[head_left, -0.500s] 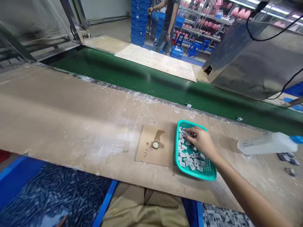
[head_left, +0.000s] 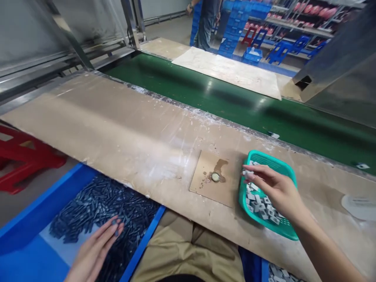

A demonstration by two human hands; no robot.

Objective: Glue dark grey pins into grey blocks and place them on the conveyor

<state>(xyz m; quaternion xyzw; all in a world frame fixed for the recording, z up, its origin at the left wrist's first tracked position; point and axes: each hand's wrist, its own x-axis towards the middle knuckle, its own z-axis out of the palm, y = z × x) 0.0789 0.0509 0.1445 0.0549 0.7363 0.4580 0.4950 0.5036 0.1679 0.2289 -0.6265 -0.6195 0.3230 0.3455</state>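
My right hand (head_left: 274,188) pinches a small light grey piece (head_left: 248,175) over the left rim of the green basket (head_left: 293,178). Several similar grey pieces (head_left: 263,207) lie inside the basket. Lower left, my left hand (head_left: 98,244) holds a small dark piece (head_left: 115,226) at its fingertips, above the blue bin (head_left: 44,203) of dark slender pieces (head_left: 88,199). Between the hands, left of the basket, a small round cap (head_left: 215,177) rests on a square board (head_left: 202,166) with wet brown stains.
Behind the worktable (head_left: 117,129) runs a green conveyor belt (head_left: 182,86) carrying small pieces. A bottle (head_left: 358,206) lies at the right. Red stools (head_left: 26,156) stand at the left. A person (head_left: 205,27) stands beyond the belt, near blue crates (head_left: 233,29).
My right hand has lifted out of the basket's pile with a grey piece. My left hand has come into fuller view over the dark pieces. The view has turned left.
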